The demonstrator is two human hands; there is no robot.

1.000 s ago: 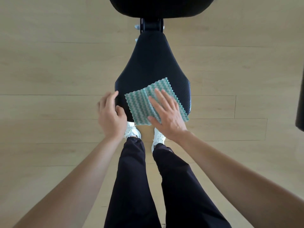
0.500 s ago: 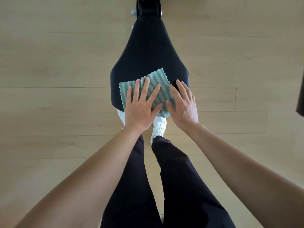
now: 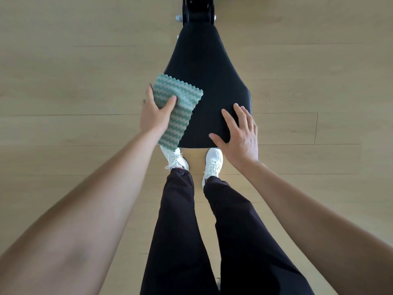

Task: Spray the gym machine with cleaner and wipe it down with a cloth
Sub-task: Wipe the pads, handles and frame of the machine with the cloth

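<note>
Wiping step, looks like: left hand (image 3: 156, 116) has its fingers clamped on the cloth (image 3: 177, 109) at the seat's (image 3: 204, 77) left edge. Right hand (image 3: 238, 133), fingers spread, rests flat on the near right corner. Next I'd sweep the cloth across.

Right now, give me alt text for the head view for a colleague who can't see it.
Seen from above, a person's left hand grips a green zigzag-patterned cloth against the left edge of a black padded gym seat, while the right hand rests open and flat on the seat's near right corner. Dark trousers and white sneakers stand on a light wood floor below.
</note>
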